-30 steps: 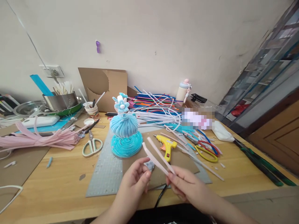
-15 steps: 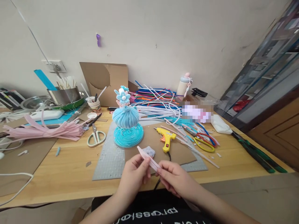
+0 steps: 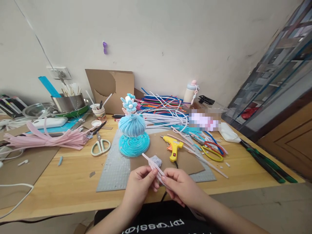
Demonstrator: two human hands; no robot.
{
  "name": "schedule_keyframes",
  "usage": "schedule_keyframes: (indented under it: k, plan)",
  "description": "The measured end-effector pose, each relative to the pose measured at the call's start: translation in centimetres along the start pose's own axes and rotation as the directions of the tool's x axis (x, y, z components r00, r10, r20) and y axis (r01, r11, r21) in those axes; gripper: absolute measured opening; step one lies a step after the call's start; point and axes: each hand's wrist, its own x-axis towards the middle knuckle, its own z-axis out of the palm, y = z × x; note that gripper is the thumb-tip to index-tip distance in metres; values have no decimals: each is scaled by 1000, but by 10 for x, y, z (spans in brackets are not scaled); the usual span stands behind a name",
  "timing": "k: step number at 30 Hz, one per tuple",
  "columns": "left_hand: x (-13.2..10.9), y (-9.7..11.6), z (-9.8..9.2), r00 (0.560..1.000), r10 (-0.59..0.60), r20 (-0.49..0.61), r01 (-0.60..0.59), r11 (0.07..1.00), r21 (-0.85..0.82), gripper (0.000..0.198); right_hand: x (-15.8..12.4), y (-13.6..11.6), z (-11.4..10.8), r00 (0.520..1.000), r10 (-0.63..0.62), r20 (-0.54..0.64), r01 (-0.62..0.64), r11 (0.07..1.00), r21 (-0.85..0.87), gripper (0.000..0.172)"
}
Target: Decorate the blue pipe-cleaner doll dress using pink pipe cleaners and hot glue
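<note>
Pale pink pipe cleaners lie slanted between my two hands, their upper-left end sticking out past the fingers. My left hand pinches them between thumb and fingertips. On the lower right, my right hand grips the same strands with its thumb on top. Just behind them, a small greyish-lavender bundle rests on cardboard. Beyond stands a blue pipe-cleaner figure with a pleated skirt and flowers on top, set on a round turquoise coiled base. A yellow glue gun lies to the right.
White-handled scissors and a pink pipe-cleaner bundle lie left. Yellow-and-red-handled tools sit right, near green-handled cutters. Piled pipe cleaners run along the back. Cardboard covers part of the grey cutting mat.
The pink strands have spread slightly apart in my fingers, showing separate ends. Both hands stay close together in nearly the same place. The view has tilted a little upward.
</note>
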Motion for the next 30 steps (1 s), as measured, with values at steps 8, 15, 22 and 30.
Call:
schedule_keyframes:
  k: [8, 15, 22, 30]
  plan:
    - [1, -3, -9, 993, 94, -71, -97, 994, -40, 31, 1, -2, -8, 998, -62, -9, 59, 984, -171, 32]
    - [2, -11, -18, 948, 194, -252, -227, 968, -106, 22, -6, -14, -39, 992, -125, -15, 101, 863, -496, 31]
    - [1, -12, -14, 968, 122, -221, -151, 982, -117, 29, -11, -27, -53, 992, -126, 17, 109, 782, -614, 33]
    - [11, -8, -10, 990, 59, -129, -73, 992, -105, 31, -13, -47, -88, 988, -153, -4, 100, 662, -743, 30]
